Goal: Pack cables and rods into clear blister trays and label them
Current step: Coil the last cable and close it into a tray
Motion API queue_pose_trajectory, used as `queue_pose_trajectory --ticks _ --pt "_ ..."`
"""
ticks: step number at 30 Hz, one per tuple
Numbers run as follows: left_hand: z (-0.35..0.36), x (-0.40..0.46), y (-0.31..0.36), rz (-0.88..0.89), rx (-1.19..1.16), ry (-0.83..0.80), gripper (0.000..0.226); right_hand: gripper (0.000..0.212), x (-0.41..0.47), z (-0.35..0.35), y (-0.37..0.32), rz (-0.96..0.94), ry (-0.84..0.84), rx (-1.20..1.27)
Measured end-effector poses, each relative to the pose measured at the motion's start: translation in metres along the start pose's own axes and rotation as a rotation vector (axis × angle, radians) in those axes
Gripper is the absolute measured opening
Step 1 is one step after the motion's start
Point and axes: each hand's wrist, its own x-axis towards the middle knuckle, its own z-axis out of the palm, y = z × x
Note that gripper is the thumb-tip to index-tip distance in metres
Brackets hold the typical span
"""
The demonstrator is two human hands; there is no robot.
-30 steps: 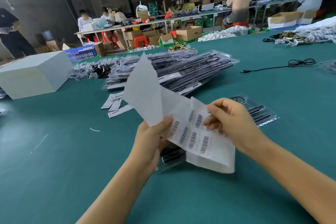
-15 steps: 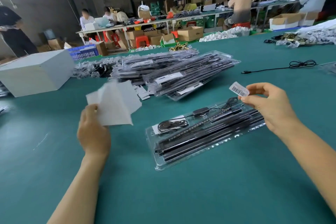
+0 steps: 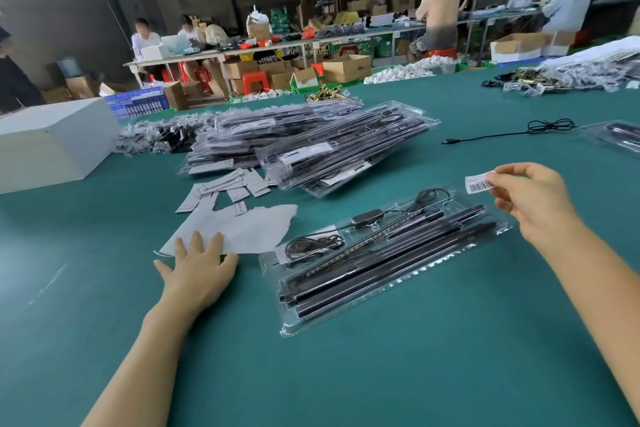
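Pinching a barcode label point(image 3: 479, 183), the right hand point(image 3: 530, 204) hovers above the blister tray point(image 3: 388, 256); the left hand point(image 3: 197, 270) presses flat, fingers spread, on the backing sheet point(image 3: 249, 229)

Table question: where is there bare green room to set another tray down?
Bare green table lies near the person, below the packed tray and between the forearms. More lies between the white box and the left hand. Behind the tray it is crowded: stacked trays, paper slips.

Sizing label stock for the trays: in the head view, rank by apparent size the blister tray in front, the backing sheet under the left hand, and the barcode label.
1. Blister tray
2. Backing sheet
3. Barcode label, by far the smallest
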Motion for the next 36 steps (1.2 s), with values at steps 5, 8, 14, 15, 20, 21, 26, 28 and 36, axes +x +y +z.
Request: queue_pose_trajectory --ticks 5,8,14,15,20,21,26,28,36 --pt "0.001 0.000 0.009 0.024 -0.038 0.019 0.057 0.014 0.011 0.028 0.001 -0.089 -0.116 -0.220" --pt "-0.001 -0.003 0.011 0.040 -0.031 -0.011 0.054 0.013 0.018 0.058 -0.002 -0.151 -0.201 -0.334" --pt "0.000 -0.004 0.014 0.046 0.063 -0.043 0.052 0.010 0.026 0.085 0.024 -0.174 -0.128 -0.568" --pt "0.000 -0.005 0.015 0.049 0.066 -0.044 0.052 0.011 0.026 0.085 0.029 -0.185 -0.109 -0.594" --pt "0.001 -0.004 0.015 0.048 0.082 -0.057 0.052 0.012 0.030 0.081 0.036 -0.229 -0.108 -0.604" --pt "0.001 -0.003 0.014 0.048 0.085 -0.059 0.052 0.012 0.030 0.081 0.036 -0.232 -0.116 -0.609" --pt "0.001 -0.003 0.014 0.044 0.090 -0.060 0.052 0.010 0.029 0.081 0.031 -0.168 -0.116 -0.457" --pt "0.002 -0.004 0.014 0.044 0.092 -0.061 0.052 0.010 0.030 0.079 0.029 -0.141 -0.125 -0.432" --pt "0.002 -0.004 0.014 0.046 0.095 -0.058 0.051 0.011 0.023 0.081 0.032 -0.268 -0.137 -0.669"
